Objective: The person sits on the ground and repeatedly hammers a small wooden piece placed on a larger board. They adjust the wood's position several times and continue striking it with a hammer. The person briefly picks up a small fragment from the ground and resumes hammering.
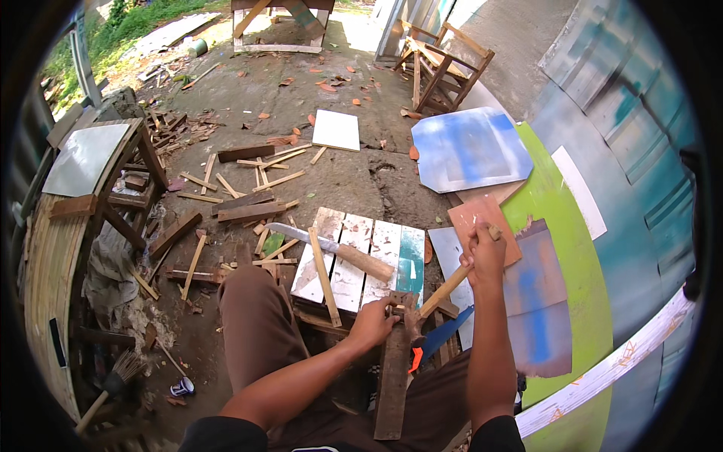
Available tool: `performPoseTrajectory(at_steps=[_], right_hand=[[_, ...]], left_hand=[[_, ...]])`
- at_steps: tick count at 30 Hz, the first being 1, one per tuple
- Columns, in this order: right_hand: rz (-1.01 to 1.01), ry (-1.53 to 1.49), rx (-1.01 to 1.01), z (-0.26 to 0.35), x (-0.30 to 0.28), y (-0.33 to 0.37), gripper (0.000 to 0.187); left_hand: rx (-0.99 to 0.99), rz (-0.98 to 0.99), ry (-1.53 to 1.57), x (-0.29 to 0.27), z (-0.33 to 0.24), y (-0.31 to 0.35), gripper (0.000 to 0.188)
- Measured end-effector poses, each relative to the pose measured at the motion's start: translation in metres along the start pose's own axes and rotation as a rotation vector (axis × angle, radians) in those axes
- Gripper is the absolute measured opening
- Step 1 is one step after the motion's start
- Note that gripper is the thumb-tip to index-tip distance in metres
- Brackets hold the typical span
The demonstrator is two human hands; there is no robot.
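My right hand [484, 256] is wrapped round the wooden handle of a hammer [444, 292]. The hammer's dark head is down at the upper end of a dark wooden board [390, 384], which stretches between my legs. Closed at that same end, my left hand [372, 324] grips the board's edge; a small pale bit shows by its fingertips, too small to name. Just ahead is a low slatted stool [376, 233], white with a teal slat. On it rest a machete [361, 260] with a wooden handle and a thin wooden strip [324, 279].
A saw with a blue blade [446, 335] lies right of the board. Wood offcuts [252, 207] litter the ground ahead-left. Painted sheets [471, 151] lie at right, a wooden chair [444, 68] beyond. A slatted bench [56, 256] stands left, near a brush [120, 374].
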State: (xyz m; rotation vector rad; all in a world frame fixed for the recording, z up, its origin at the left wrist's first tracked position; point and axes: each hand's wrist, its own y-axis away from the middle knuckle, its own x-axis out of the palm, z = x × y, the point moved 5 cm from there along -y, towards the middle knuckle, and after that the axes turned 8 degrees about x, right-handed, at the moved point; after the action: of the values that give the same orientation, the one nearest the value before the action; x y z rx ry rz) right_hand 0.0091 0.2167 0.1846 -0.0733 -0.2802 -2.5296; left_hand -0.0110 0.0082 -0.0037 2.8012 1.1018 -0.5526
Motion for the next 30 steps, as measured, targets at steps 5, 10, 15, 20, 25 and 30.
performPoseTrajectory(at_steps=[5,10,15,20,25,30], right_hand=[[0.039,0.087,0.032,-0.007,0.024,-0.02,0.036],[0.015,0.164,0.041,-0.012,0.04,-0.032,0.036],[-0.02,0.177,-0.002,-0.006,0.046,-0.024,0.036],[0.034,0.103,-0.095,0.0,0.037,0.007,0.034],[-0.066,0.026,-0.203,-0.007,0.026,0.023,0.034],[-0.088,-0.036,-0.259,-0.01,0.017,0.021,0.031]], left_hand=[[0.013,-0.026,0.025,-0.001,-0.001,-0.001,0.038],[-0.021,0.026,0.072,-0.001,-0.002,-0.001,0.04],[-0.044,0.024,0.057,-0.005,-0.009,0.0,0.037],[-0.054,0.016,0.083,-0.004,-0.009,0.002,0.034],[0.017,-0.009,0.018,0.001,-0.002,0.002,0.036],[-0.252,-0.098,0.184,0.015,0.014,0.03,0.057]])
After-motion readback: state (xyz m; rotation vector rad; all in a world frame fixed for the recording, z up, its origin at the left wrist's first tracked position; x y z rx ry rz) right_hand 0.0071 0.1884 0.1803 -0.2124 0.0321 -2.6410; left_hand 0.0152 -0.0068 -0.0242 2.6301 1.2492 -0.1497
